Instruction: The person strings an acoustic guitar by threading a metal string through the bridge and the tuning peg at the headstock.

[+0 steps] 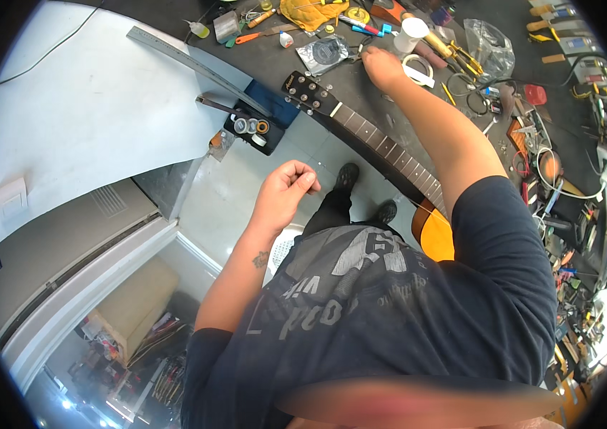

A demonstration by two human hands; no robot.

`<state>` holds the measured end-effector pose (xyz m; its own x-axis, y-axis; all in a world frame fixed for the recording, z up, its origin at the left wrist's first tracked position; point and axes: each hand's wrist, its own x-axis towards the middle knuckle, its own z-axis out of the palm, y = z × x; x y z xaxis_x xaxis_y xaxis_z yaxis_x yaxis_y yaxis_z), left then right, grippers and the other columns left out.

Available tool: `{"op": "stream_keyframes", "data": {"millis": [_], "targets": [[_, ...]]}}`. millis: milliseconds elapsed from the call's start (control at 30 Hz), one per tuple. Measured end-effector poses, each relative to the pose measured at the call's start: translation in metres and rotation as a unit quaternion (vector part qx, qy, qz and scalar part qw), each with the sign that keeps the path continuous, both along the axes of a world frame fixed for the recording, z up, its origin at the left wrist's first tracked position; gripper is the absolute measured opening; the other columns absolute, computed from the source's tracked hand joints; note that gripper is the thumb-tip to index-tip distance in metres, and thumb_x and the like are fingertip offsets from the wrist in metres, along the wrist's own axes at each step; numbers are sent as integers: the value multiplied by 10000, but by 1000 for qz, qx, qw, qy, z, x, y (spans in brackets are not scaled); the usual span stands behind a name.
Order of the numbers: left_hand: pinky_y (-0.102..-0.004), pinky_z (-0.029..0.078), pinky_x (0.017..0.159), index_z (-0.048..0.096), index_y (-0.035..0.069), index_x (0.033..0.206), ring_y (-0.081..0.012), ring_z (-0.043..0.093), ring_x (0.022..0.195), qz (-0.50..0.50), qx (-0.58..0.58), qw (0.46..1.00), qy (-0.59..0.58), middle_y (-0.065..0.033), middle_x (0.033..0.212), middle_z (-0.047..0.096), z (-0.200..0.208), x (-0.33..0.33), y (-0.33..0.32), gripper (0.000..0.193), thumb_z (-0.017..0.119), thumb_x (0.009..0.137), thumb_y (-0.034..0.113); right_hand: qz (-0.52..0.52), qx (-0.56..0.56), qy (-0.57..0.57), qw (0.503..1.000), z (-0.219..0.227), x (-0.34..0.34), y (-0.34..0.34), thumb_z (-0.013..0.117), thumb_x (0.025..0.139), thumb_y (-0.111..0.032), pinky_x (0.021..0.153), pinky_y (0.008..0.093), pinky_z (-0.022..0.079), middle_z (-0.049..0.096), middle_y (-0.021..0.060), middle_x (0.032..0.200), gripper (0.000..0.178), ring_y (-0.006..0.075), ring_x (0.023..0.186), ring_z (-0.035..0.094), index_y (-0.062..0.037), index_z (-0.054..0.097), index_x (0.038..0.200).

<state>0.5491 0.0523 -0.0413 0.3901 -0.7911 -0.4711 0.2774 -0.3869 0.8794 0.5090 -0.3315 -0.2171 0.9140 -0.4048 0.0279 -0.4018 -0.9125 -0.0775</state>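
Observation:
My left hand [288, 193] hovers over the floor, left of the guitar, its fingers curled in with the thumb against them. Anything within them is too small or hidden to make out. My right hand [382, 68] reaches across to the dark workbench, fingers bent down and closed; what they grip, if anything, is hidden. Just left of it lies a silver packet [323, 51] with a dark coil on it. A guitar stands along the bench edge, its black headstock [308, 91] pointing away and its fretted neck [382, 146] without visible strings. Part of its orange-yellow body [434, 232] shows under my right arm.
A white cup [411, 34] and a tape roll [418, 70] are close to my right hand. A yellow cloth [312, 11] and several hand tools crowd the bench. On the left, a long metal ruler [196, 68] rests on a white surface [89, 107], near a black tray [266, 146].

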Motion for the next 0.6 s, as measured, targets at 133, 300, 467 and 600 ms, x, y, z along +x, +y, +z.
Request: {"op": "stream_keyframes", "data": {"millis": [133, 300, 467, 600], "targets": [[-311, 522, 863, 646, 21, 1022, -142, 656, 897, -16, -7, 1000, -4, -52, 920, 703, 7, -7, -11, 168, 623, 1040, 187, -44, 52, -33, 997, 3, -11, 11, 527, 950, -89, 892, 483, 571, 653, 228, 1101, 203, 388, 1049, 683, 0, 565, 1128], [-312, 521, 869, 644, 33, 1015, -143, 642, 888, -60, -22, 998, 3, -48, 916, 692, 11, -19, -33, 171, 635, 1035, 202, -158, 203, -180, 949, 22, -82, 48, 522, 995, -152, 900, 559, 511, 652, 282, 1041, 203, 470, 1025, 646, 16, 516, 1108], [-315, 514, 857, 645, 32, 1010, -138, 627, 877, -167, -40, 984, 45, -40, 911, 681, -8, -46, -78, 170, 638, 1030, 200, -256, 365, -294, 845, 67, -216, 102, 589, 1036, -155, 770, 353, 506, 650, 110, 847, 149, 215, 814, 643, -9, 560, 1048], [-304, 501, 831, 647, 32, 1009, -129, 613, 859, -288, -54, 954, 57, -37, 897, 678, -11, -91, -132, 162, 642, 1024, 193, -391, 443, -330, 736, 112, -332, 137, 604, 1046, -147, 770, 275, 485, 615, -14, 886, 137, 80, 842, 569, -14, 621, 1073]]}}
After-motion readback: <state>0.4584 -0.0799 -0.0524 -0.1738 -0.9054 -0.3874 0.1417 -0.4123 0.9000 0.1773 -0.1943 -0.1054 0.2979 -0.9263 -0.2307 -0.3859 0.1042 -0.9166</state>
